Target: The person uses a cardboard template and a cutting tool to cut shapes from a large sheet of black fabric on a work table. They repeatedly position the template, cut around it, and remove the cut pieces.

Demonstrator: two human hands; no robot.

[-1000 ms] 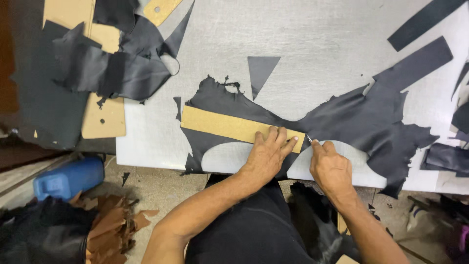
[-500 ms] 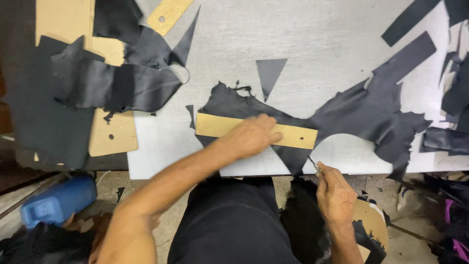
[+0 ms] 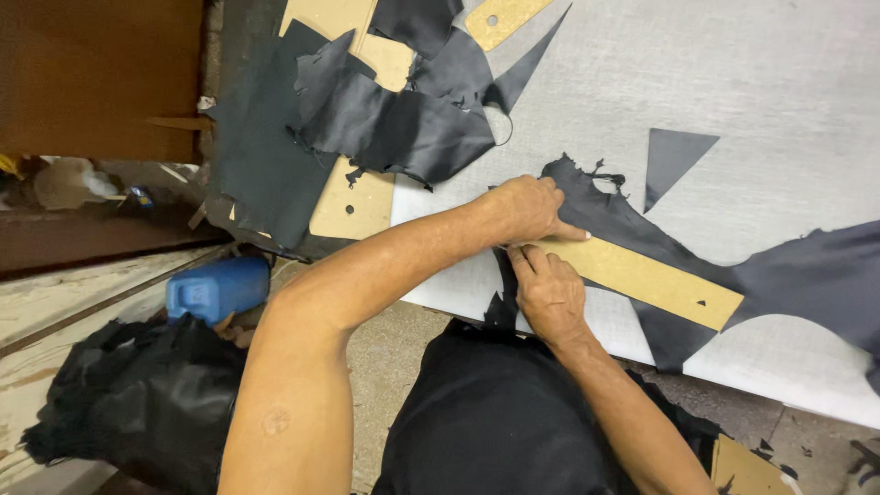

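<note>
1. Starting at the far left: a heap of black material (image 3: 137, 385) lies on the floor, and a blue plastic canister (image 3: 218, 287) sits just beside it, below the tabletop's edge.
2. Up on the grey tabletop (image 3: 779, 82), a pile of dark leather scraps (image 3: 385, 119) sprawls over tan cardboard patterns (image 3: 353, 202) near the left corner.
3. Now the hands, close together at the near left end of the work. The left hand (image 3: 527, 209) reaches across from the left, palm down, fingers pressed flat on the left end of the long tan cardboard template (image 3: 642, 280) and the leather under it.
4. The right hand (image 3: 548, 291) sits just below, touching the template's near edge, fingers bunched and pointing at the strip's left tip. Whether it pinches a tool I cannot tell; nothing shows between the fingers.
5. That template lies diagonally on the black leather hide (image 3: 807, 275), slanting down to the right, with the hide spreading out to the right edge.
6. Above it, a small dark triangular offcut (image 3: 674, 151) lies alone, apart from the hide.
</note>
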